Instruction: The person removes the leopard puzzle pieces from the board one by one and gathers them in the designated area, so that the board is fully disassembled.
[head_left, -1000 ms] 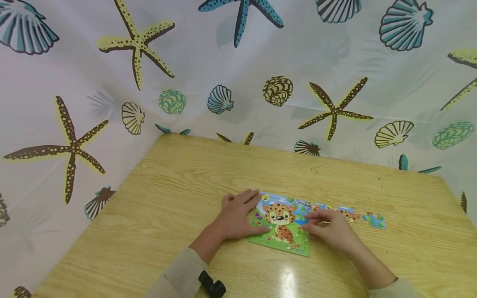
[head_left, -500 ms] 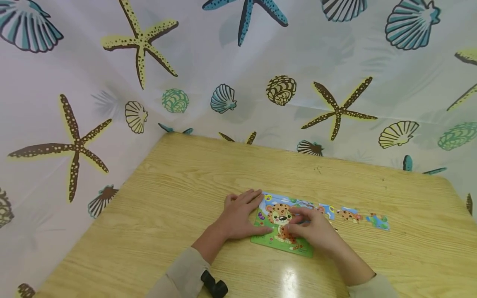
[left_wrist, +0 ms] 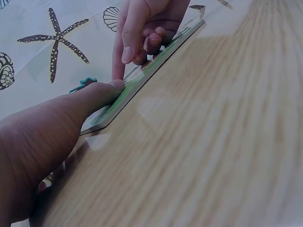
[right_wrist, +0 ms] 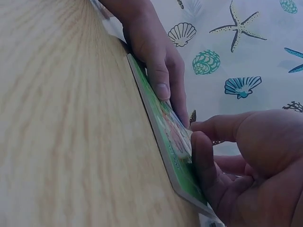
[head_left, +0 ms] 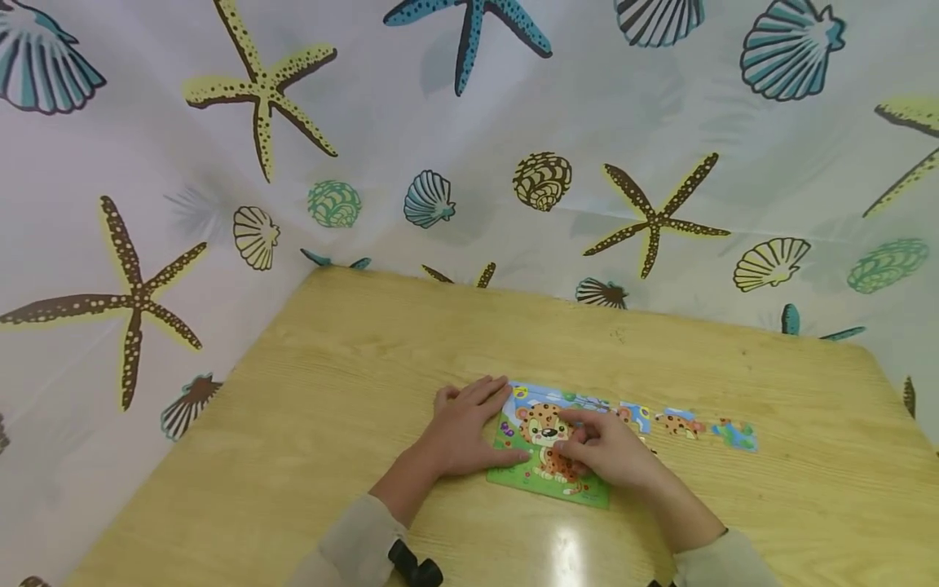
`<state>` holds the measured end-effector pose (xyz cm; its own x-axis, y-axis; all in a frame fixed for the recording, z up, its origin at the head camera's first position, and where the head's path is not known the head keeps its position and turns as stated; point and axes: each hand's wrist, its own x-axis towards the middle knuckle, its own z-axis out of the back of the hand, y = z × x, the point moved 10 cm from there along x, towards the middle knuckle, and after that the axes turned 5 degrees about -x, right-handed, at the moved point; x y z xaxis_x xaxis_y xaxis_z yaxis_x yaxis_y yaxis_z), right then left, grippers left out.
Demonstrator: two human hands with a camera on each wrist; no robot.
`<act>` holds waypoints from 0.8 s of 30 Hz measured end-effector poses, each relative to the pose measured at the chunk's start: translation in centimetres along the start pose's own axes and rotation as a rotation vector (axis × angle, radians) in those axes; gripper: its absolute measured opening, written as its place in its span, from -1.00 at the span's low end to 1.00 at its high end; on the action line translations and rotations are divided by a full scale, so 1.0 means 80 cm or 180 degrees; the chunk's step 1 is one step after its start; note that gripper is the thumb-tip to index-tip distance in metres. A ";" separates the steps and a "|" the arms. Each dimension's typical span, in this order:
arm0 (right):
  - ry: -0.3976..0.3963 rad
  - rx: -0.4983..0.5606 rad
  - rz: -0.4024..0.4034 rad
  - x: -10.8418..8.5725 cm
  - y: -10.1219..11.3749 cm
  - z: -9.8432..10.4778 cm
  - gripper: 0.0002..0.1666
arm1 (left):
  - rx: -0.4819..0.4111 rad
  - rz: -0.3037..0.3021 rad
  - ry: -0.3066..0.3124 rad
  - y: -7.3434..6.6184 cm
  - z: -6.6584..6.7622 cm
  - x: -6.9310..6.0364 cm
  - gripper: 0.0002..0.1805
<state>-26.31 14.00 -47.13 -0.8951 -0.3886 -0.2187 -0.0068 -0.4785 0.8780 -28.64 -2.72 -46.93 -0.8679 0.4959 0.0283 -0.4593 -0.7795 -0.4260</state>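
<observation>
The leopard puzzle (head_left: 528,481) lies on the table (head_left: 352,359); the left hand (head_left: 464,430), relaxed, rests on its left edge, while the right hand (head_left: 614,452), unclasped, touches it by forefinger. Farther right lie loose pieces (head_left: 678,425); behind hangs patterned cloth (head_left: 477,130).

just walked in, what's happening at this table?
A person is working on a leopard puzzle board on a wooden table. The left hand rests at its left edge, thumb on top; the right hand is over its right side, though whether it holds a piece is unclear. Loose pieces lie to the right.
</observation>
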 end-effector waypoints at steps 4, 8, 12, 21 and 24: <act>0.0005 -0.0169 0.0070 0.003 0.003 -0.003 -0.24 | -0.0095 0.0012 -0.0005 0.002 0.000 -0.002 0.15; 0.0007 -0.0355 0.0132 0.003 0.004 -0.004 -0.25 | -0.0155 -0.0035 -0.0061 0.000 0.003 -0.002 0.15; 0.0021 -0.0282 0.0129 -0.002 0.003 -0.002 -0.26 | -0.0120 -0.0056 -0.0047 -0.002 -0.001 0.000 0.16; -0.0337 0.0088 0.0095 -0.007 0.006 0.004 -0.41 | -0.0065 -0.0026 -0.0109 0.002 -0.001 0.000 0.16; -0.0659 -0.0062 -0.0070 -0.008 0.005 0.014 -0.51 | -0.0079 -0.0044 -0.0125 0.001 0.001 0.000 0.15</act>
<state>-26.25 14.90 -46.16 -0.9674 -0.2087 -0.1437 -0.0205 -0.5010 0.8652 -28.67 -2.82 -46.92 -0.8685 0.4908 0.0696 -0.4669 -0.7627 -0.4476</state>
